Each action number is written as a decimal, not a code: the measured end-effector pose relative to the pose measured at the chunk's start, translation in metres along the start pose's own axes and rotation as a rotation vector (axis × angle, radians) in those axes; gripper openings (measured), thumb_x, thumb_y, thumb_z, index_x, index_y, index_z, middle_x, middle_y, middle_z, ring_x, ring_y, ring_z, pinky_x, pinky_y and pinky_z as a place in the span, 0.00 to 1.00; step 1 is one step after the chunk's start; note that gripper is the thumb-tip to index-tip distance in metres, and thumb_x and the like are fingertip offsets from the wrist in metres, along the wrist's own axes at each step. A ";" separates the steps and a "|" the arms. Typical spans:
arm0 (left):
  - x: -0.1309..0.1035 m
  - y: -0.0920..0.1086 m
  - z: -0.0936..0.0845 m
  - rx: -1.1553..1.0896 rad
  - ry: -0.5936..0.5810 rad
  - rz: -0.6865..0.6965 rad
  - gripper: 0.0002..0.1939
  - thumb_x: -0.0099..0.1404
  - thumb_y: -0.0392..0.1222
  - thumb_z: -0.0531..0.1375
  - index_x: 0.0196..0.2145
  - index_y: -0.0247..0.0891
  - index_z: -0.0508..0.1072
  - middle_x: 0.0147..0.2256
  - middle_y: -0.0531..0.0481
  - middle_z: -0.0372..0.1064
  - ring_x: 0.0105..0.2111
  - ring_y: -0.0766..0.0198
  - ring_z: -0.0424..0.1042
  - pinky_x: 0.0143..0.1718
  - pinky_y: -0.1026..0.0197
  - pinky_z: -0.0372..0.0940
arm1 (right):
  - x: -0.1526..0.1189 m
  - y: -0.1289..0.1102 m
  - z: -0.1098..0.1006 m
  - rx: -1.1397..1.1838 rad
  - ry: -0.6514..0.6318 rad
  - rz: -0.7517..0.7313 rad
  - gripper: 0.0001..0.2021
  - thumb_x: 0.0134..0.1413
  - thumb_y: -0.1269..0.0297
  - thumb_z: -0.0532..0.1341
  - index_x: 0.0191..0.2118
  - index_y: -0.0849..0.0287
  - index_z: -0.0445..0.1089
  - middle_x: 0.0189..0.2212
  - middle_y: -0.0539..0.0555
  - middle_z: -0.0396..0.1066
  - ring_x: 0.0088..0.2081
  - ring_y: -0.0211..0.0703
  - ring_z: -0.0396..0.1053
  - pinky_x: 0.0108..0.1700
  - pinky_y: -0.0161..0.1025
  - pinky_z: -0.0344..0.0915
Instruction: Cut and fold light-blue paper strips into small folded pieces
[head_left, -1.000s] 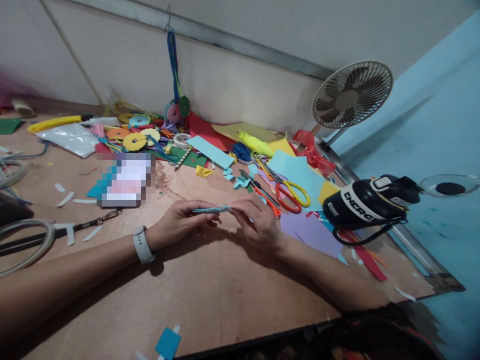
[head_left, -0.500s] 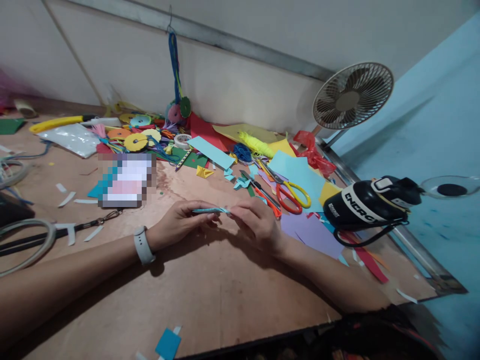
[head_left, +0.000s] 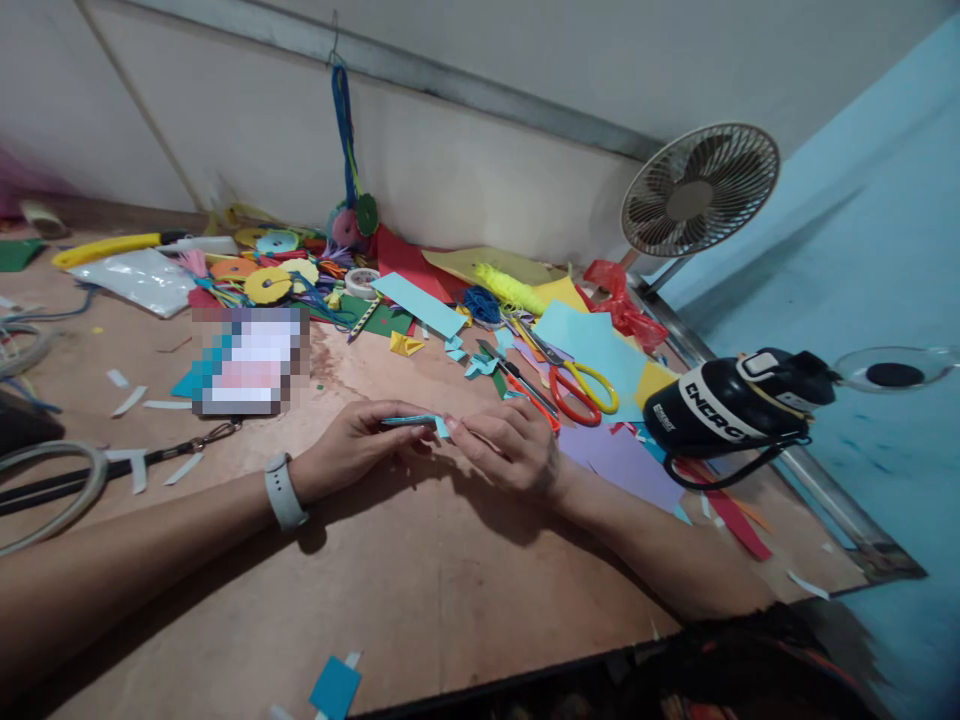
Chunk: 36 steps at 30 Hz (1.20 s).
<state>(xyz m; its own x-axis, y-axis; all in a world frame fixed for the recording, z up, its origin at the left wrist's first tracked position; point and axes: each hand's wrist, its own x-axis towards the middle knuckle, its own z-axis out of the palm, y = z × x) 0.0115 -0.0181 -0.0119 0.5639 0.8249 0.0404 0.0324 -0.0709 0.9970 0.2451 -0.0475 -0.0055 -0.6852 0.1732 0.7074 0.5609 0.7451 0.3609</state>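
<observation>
Between my two hands is a small piece of folded light-blue paper (head_left: 411, 420), held just above the table. My left hand (head_left: 367, 438), with a pale watch band on its wrist, pinches the paper's left part between thumb and fingers. At the paper's right end, my right hand (head_left: 506, 445) grips a lighter flap with thumb and fingertips. Beyond the right hand lie scissors (head_left: 574, 385) with red and yellow handles and an orange cutter (head_left: 525, 385). Light-blue paper scraps (head_left: 480, 365) lie close by.
A black bottle (head_left: 739, 405) lies at the right, near a purple sheet (head_left: 622, 465). A fan (head_left: 697, 190) stands behind. Paper discs with yarn (head_left: 268, 286), coloured sheets and a phone (head_left: 251, 365) are at the back left. Tape rings (head_left: 94, 490) sit at the left edge.
The right fingers have shifted slightly, and the flap at the paper's right end now shows broader and more turned. The left hand keeps its hold. The view has moved slightly.
</observation>
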 end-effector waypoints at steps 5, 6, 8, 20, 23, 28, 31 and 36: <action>-0.001 0.001 0.000 -0.009 0.007 0.002 0.13 0.62 0.47 0.65 0.41 0.37 0.81 0.40 0.45 0.80 0.36 0.60 0.79 0.35 0.64 0.74 | -0.002 0.001 0.001 0.020 0.000 -0.008 0.10 0.61 0.72 0.58 0.48 0.59 0.70 0.38 0.53 0.74 0.38 0.40 0.68 0.38 0.40 0.63; -0.001 0.001 0.000 -0.006 0.015 -0.001 0.13 0.62 0.47 0.65 0.40 0.36 0.81 0.40 0.45 0.80 0.36 0.60 0.79 0.35 0.64 0.75 | -0.002 0.002 0.001 0.015 -0.002 -0.013 0.10 0.61 0.73 0.58 0.47 0.59 0.70 0.38 0.53 0.74 0.38 0.40 0.68 0.38 0.40 0.63; -0.001 0.001 0.000 -0.004 0.025 -0.007 0.14 0.61 0.48 0.66 0.40 0.36 0.81 0.39 0.44 0.80 0.36 0.60 0.79 0.36 0.64 0.74 | -0.001 0.002 0.000 0.001 -0.004 -0.029 0.10 0.60 0.74 0.59 0.47 0.61 0.71 0.38 0.54 0.75 0.37 0.41 0.67 0.37 0.41 0.63; 0.000 0.001 0.000 -0.024 0.019 -0.016 0.11 0.62 0.46 0.66 0.39 0.37 0.81 0.37 0.47 0.81 0.34 0.64 0.79 0.34 0.68 0.73 | -0.002 0.001 0.002 0.045 -0.002 0.018 0.11 0.61 0.72 0.59 0.48 0.58 0.71 0.39 0.53 0.74 0.38 0.41 0.67 0.37 0.40 0.62; 0.001 0.001 0.000 -0.027 0.015 -0.020 0.11 0.62 0.45 0.66 0.39 0.38 0.81 0.36 0.47 0.81 0.34 0.63 0.79 0.33 0.67 0.73 | -0.005 0.002 0.005 0.160 -0.012 0.106 0.13 0.62 0.72 0.58 0.52 0.60 0.69 0.39 0.54 0.74 0.37 0.41 0.67 0.38 0.41 0.62; 0.000 0.001 0.000 0.020 0.021 -0.020 0.11 0.62 0.46 0.65 0.38 0.37 0.81 0.37 0.46 0.80 0.34 0.62 0.79 0.31 0.66 0.73 | -0.009 0.003 0.007 0.240 -0.014 0.151 0.13 0.63 0.69 0.57 0.52 0.58 0.69 0.39 0.54 0.73 0.39 0.42 0.66 0.40 0.42 0.62; 0.000 0.001 0.000 0.020 0.007 -0.036 0.12 0.62 0.46 0.65 0.40 0.37 0.81 0.36 0.46 0.80 0.31 0.63 0.78 0.29 0.66 0.73 | -0.009 0.005 0.006 0.177 -0.034 0.094 0.13 0.62 0.70 0.57 0.51 0.56 0.70 0.39 0.53 0.73 0.38 0.41 0.66 0.39 0.41 0.62; 0.000 -0.001 0.000 0.010 0.006 -0.037 0.12 0.63 0.45 0.64 0.40 0.36 0.81 0.35 0.46 0.80 0.31 0.64 0.77 0.30 0.67 0.72 | -0.009 0.006 0.004 0.138 -0.038 0.039 0.14 0.61 0.71 0.58 0.52 0.56 0.69 0.39 0.52 0.74 0.38 0.41 0.68 0.39 0.41 0.63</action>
<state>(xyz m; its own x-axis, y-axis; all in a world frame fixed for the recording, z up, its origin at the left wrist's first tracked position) 0.0117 -0.0181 -0.0130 0.5573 0.8303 0.0043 0.0615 -0.0465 0.9970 0.2527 -0.0420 -0.0126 -0.6825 0.2258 0.6952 0.5201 0.8183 0.2448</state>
